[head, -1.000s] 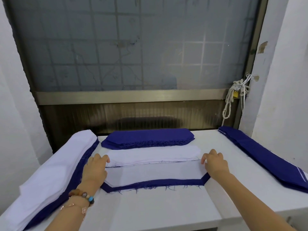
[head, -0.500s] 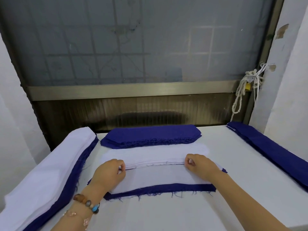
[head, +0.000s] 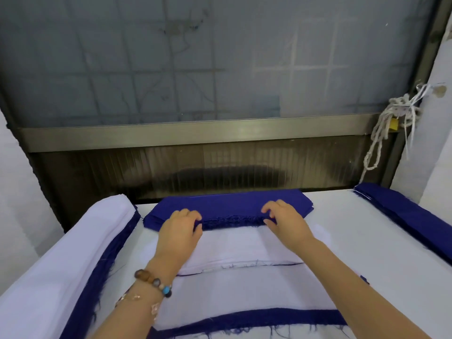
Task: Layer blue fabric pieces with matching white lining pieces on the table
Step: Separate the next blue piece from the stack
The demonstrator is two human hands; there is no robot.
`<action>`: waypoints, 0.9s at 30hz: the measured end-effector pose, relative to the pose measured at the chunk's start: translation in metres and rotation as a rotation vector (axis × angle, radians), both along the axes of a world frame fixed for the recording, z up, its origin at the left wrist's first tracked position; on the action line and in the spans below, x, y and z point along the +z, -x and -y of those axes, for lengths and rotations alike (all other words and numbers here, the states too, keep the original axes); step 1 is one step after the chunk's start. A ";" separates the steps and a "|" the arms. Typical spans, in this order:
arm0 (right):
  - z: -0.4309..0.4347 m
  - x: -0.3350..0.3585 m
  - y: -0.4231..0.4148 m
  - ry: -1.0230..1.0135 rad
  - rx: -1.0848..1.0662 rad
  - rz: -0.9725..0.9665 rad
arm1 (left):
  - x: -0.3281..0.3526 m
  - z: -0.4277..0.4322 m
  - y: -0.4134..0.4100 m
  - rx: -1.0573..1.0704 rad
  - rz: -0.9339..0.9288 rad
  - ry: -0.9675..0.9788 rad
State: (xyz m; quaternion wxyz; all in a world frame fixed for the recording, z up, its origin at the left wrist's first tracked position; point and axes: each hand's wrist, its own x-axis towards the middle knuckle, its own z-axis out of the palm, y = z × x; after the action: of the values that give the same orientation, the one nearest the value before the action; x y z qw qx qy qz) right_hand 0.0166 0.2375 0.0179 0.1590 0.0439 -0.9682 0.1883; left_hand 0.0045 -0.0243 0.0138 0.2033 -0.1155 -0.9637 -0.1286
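A stack of blue fabric pieces point(head: 230, 206) lies at the back of the white table point(head: 354, 243). Both hands reach over to its frayed near edge. My left hand point(head: 179, 231) pinches the edge at the left, and my right hand point(head: 285, 220) pinches it at the right, thumbs under the top layer. In front of it lies a stack of white lining pieces point(head: 234, 248). Nearest to me a white lining piece point(head: 244, 292) lies on a blue piece point(head: 249, 320), whose frayed blue border shows along the front.
A long pile of white over blue fabric point(head: 61, 260) runs along the table's left side. Long blue pieces point(head: 411, 216) are stacked along the right edge by the wall. A frosted window point(head: 195, 57) and a knotted white cord point(head: 389, 123) are behind the table.
Both hands have left the layered lining piece and moved forward over the white stack to the blue stack's near edge. The camera has tilted closer to the table.
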 end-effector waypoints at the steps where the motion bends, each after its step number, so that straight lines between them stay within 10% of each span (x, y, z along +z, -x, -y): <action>1: 0.006 0.000 0.008 -0.012 0.016 -0.020 | -0.002 -0.007 0.011 -0.006 0.016 0.015; 16: 0.042 -0.008 0.106 -0.118 -0.030 0.079 | -0.002 -0.047 0.088 0.080 0.022 0.129; 27: 0.042 -0.016 0.121 -0.199 0.019 0.030 | -0.030 -0.046 0.109 0.055 -0.049 -0.146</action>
State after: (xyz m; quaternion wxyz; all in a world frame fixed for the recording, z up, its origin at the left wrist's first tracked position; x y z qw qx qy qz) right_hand -0.1045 0.1959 0.0018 0.1377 0.0659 -0.9838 0.0935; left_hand -0.1049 0.0220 -0.0158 0.2383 -0.0769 -0.9493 -0.1898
